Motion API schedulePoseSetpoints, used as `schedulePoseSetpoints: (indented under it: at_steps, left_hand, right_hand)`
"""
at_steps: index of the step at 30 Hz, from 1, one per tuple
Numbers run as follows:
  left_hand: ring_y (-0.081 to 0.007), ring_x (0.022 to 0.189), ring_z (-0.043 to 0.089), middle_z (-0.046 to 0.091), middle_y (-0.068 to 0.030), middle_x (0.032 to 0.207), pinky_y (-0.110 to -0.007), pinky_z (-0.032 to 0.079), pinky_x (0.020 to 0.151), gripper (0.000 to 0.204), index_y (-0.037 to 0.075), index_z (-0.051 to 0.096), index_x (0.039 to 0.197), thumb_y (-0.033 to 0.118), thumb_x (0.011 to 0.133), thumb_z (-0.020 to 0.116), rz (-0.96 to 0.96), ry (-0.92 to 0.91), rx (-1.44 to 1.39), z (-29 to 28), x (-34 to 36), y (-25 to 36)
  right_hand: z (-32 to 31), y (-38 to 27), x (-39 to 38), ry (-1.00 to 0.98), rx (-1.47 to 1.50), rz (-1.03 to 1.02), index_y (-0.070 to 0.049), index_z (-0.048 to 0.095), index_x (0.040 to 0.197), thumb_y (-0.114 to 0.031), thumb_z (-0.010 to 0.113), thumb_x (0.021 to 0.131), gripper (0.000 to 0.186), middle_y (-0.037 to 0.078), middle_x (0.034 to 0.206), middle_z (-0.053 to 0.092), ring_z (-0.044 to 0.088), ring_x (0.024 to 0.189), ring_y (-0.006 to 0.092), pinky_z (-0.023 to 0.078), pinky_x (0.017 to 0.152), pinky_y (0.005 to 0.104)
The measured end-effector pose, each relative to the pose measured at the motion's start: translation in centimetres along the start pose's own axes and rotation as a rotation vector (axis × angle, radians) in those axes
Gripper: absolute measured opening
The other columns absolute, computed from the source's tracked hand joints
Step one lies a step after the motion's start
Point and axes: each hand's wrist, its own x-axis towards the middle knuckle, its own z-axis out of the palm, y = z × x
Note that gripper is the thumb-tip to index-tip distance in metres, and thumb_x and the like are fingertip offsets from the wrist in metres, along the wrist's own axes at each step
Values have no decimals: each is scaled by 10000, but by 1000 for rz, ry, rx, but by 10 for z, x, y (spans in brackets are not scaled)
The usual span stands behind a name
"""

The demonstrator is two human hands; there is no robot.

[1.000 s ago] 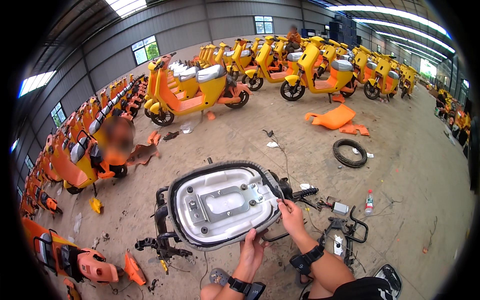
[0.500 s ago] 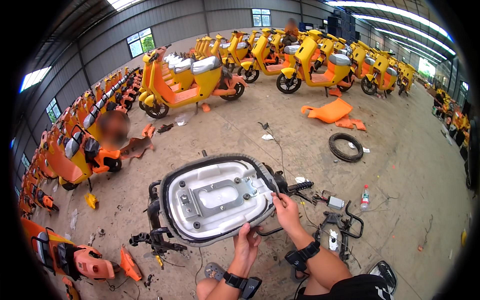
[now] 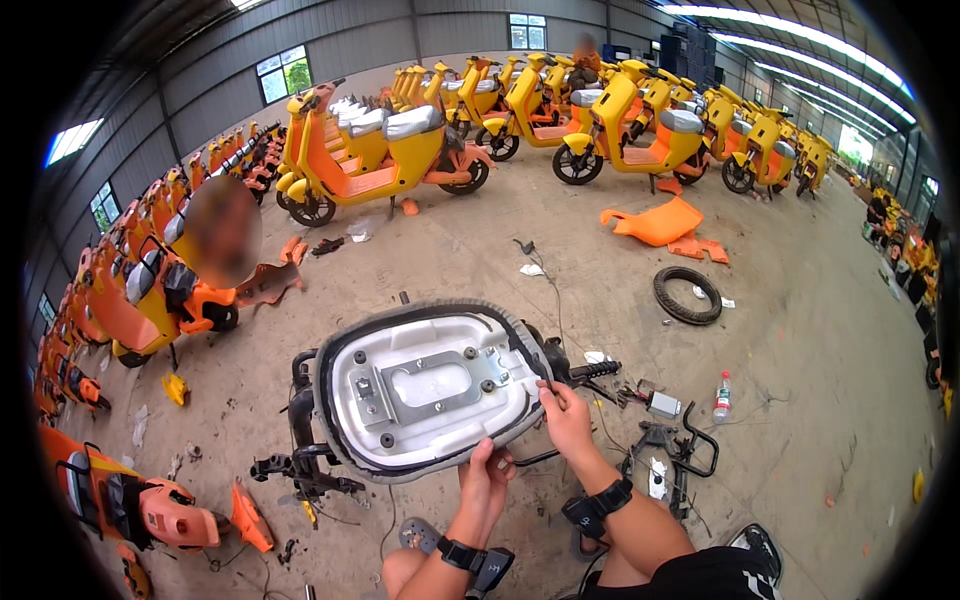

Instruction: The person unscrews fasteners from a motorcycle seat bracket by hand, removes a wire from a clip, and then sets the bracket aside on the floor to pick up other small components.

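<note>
An upturned scooter seat (image 3: 440, 420) lies before me, its white plastic underside facing up, with a grey cover wrapped round its rim. A silver metal bracket (image 3: 380, 381) with bolts and black rubber feet is fixed to the underside. My left hand (image 3: 484, 482) grips the near rim, thumb on top and fingers partly hidden beneath. At the right end my right hand (image 3: 566, 414) pinches the cover's edge between thumb and fingers. A black scooter frame (image 3: 303, 410) with a handlebar grip (image 3: 597, 369) shows under and around the seat.
On the floor to the right are a tyre (image 3: 688, 295), a plastic bottle (image 3: 722, 398), a silver box (image 3: 663, 404) and black metal tubing (image 3: 703, 440). Orange panels (image 3: 655, 221) lie farther off. Rows of yellow scooters (image 3: 390, 165) fill the back; orange parts (image 3: 250, 515) lie left.
The whole view has shifted slightly. Both hands keep the same hold on the seat, with no clear movement of the cover's edge.
</note>
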Motion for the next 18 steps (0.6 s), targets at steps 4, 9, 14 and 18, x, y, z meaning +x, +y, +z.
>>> schedulePoseSetpoints:
  at_steps: [4,9,14,18]
  left_hand:
    - [-135,734,522,552,17,873,-285,367,574,299,143,527,979,333,814,689,-1,12,-23,-3,2,-4]
    - [-132,694,507,542,20,820,-286,365,573,275,144,523,930,334,820,690,-12,-2,-28,4,0,1]
    - [-132,688,511,540,23,825,-284,370,570,290,140,525,952,321,816,706,-33,-25,-44,-6,2,0]
    - [-132,671,551,570,-26,831,-294,430,523,314,74,517,1060,211,844,698,-26,-7,-103,-2,0,-1]
  right_hand:
    - [2,-5,-2,3,29,-14,23,643,1077,-179,577,920,264,-69,599,451,367,537,12,284,471,218]
    - [-1,-9,-1,-20,-15,-1,27,638,1081,-178,571,926,265,-65,617,474,374,546,11,293,476,215]
    - [3,-14,-4,-8,-6,5,27,634,1075,-183,569,928,265,-59,640,503,382,560,14,305,497,210]
    - [0,-13,-2,8,24,3,33,628,1077,-177,573,933,260,-58,667,529,410,564,21,319,502,201]
